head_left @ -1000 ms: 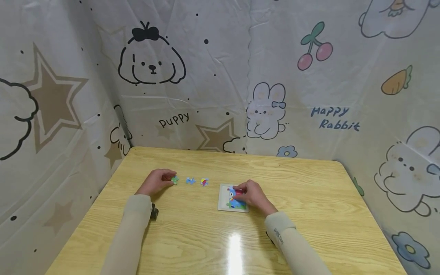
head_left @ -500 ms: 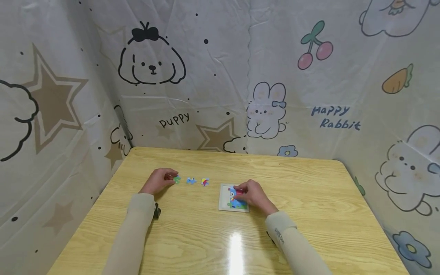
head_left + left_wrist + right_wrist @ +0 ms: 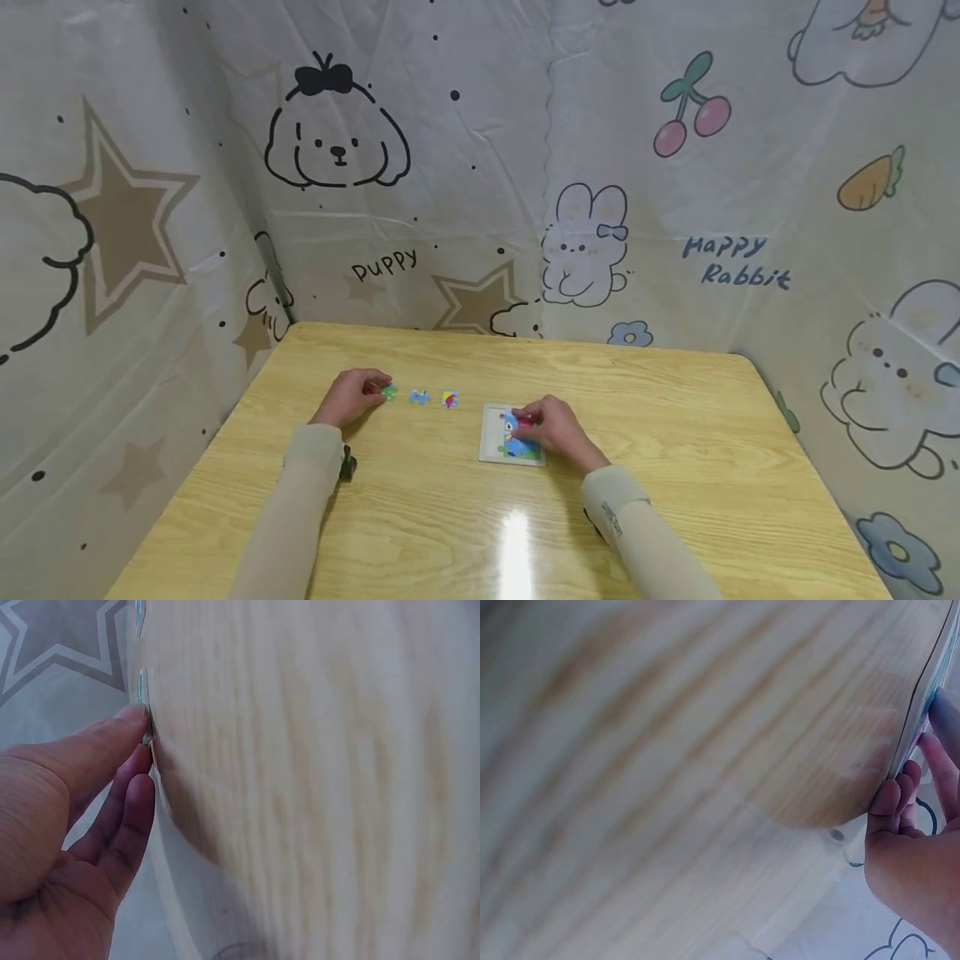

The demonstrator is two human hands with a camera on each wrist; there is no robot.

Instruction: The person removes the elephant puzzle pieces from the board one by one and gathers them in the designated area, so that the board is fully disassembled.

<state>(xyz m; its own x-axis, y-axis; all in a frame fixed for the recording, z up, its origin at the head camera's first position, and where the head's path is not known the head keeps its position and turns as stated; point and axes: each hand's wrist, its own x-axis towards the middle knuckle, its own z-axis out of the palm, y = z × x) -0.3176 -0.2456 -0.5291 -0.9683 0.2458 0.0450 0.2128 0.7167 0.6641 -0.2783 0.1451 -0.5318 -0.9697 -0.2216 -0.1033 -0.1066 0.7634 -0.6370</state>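
Left hand pinches green piece; red-yellow piece shows only in head view.

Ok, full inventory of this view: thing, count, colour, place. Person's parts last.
Green jigsaw piece: 1, mostly green, left end of row, at left fingertips
Blue jigsaw piece: 1, mostly blue, mid-row
Multicoloured jigsaw piece: 1, red/yellow/blue, right end of row
Puzzle tray: 1, off-white, right of row
Partial jigsaw picture: 1, blue/red/green, in tray's right part
Table: 1, yellowish wood grain, under everything
Printed cloth backdrop: sheet count unclear, off-white, behind and beside table
Wrist-worn item: 2, black, one per wrist, right one mostly hidden
Sleeves: 2, cream, on arms
Left hand: 1, bare, at green piece
Right hand: 1, bare, over tray
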